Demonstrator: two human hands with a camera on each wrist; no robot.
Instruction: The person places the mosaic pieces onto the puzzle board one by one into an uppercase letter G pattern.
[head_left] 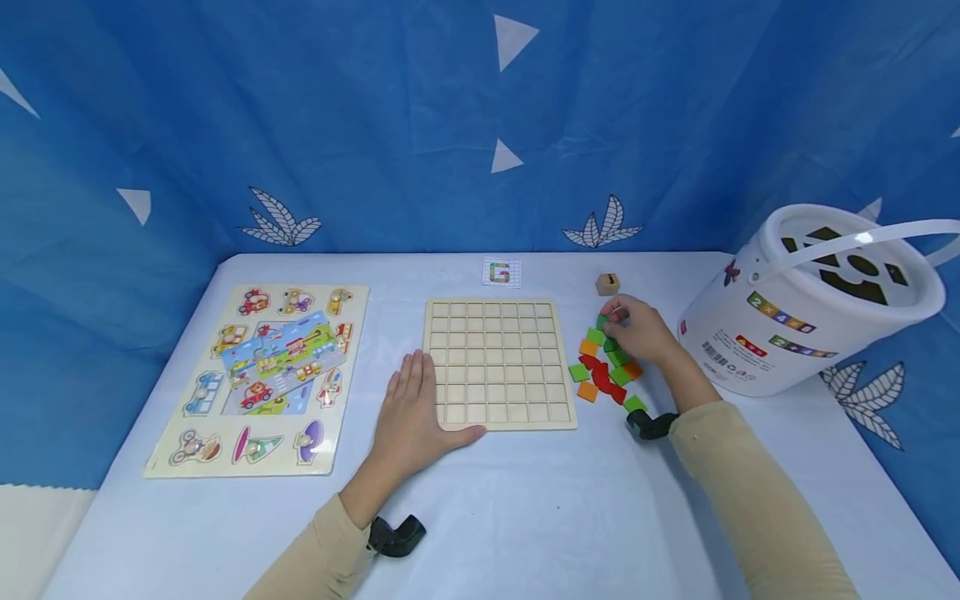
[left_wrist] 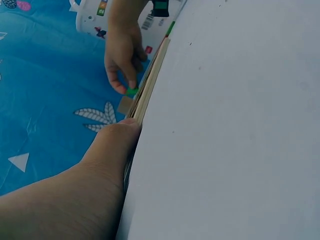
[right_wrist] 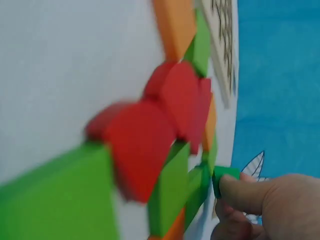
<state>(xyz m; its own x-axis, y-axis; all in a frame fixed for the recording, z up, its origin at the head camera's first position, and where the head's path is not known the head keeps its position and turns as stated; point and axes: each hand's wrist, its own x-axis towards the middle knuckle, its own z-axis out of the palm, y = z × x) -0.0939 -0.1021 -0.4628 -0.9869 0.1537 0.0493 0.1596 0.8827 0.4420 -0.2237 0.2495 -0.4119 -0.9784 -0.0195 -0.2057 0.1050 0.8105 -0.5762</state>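
A square wooden grid board (head_left: 495, 364) lies mid-table with bare cells. My left hand (head_left: 412, 408) rests flat along its left side, fingers straight, thumb at the lower left corner; the left wrist view shows that thumb at the board's edge. To the right of the board is a loose group of green, orange and red blocks (head_left: 602, 375). At the far end of that group my right hand (head_left: 636, 329) pinches a green block (right_wrist: 225, 175) between thumb and fingers. In the right wrist view the near red blocks (right_wrist: 142, 140) look large and blurred.
Behind the board lies a small card (head_left: 501, 272) with a coloured G on a grid. A wooden die (head_left: 607, 284) sits behind the blocks. A white bucket (head_left: 750, 333) with a handle stands at right. At left is a picture puzzle board (head_left: 247, 454) with illustrated cards on top.
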